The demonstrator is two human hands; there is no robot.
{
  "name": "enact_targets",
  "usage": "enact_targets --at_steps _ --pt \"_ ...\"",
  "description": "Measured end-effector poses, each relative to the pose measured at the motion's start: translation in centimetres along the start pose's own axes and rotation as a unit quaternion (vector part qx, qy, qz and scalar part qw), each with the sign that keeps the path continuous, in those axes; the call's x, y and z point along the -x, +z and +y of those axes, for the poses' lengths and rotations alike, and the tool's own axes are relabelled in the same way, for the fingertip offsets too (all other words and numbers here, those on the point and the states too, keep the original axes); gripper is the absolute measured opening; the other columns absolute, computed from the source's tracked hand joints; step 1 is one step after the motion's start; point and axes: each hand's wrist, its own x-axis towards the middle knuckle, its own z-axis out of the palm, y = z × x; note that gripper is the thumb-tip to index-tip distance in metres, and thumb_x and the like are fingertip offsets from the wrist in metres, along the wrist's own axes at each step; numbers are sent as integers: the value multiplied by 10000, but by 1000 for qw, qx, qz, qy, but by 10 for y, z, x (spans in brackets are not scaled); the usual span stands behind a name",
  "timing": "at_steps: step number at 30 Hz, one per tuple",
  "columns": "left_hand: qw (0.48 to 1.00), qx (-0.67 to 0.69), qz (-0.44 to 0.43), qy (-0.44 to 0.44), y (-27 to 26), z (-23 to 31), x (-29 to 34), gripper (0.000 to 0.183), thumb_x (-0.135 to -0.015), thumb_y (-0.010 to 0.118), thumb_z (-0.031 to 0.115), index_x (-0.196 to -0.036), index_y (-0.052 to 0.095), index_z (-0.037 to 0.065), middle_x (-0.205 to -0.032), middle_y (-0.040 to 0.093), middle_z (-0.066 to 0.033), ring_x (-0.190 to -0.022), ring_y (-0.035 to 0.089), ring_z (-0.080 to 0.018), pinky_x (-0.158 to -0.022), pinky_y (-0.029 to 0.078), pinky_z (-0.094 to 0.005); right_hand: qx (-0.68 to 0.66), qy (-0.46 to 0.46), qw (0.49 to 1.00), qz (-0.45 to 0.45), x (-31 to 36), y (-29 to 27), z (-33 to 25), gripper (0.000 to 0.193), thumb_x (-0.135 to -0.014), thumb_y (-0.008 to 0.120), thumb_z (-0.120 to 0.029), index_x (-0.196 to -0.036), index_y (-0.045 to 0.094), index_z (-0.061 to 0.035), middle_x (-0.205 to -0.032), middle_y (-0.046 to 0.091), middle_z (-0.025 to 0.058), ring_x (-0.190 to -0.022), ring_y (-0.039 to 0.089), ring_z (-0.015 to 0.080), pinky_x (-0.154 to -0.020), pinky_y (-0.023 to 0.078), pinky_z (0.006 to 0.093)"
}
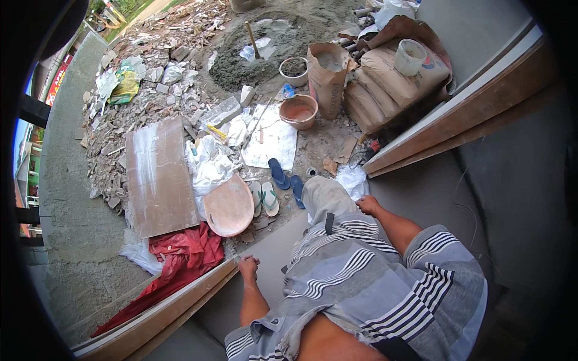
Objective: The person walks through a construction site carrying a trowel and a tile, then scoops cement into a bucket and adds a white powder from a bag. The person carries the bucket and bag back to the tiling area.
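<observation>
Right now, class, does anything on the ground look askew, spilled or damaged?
Yes. The dark blue rubber flip-flops lie staggered, unlike the white, green-strapped pair set side by side. A red cloth is crumpled in a heap beside the brown rectangular board, and broken grey rubble is strewn about.

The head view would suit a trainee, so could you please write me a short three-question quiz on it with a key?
1. True or false: the white tub rests on top of the brown sacks.

2. Which of these is nearest to the left hand in the picture?
A) the stick
B) the white tub
C) the red cloth

3. Fill in the colour: two pairs of flip-flops lie on the ground, one white with green straps, the other ____.

Key: 1 true; 2 C; 3 blue.
</observation>
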Motion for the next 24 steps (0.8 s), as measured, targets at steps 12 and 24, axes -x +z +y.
enact_targets --at_steps 12,24 --pt "986 -24 -164 -3 135 299 -178 266 -873 541 241 -991 584 6 -827 663 -131 -706 648 -224 -590 459 -310 305 -148 938 -72 -227 -25 -110 377 -862 476 -349 -928 719 -68 -981 677 178 -927 644 361 -812 503 449" --pt "857 -380 -176 301 274 534 -262 428 -810 675 305 -1048 639 -50 -966 681 -210 -895 668 -294 -820 498 -365 -425 31 903 63 -356 -159 -321 312 -877 599 -266 -1019 669 3 -813 663 92 -685 628 168 -591 502 310"
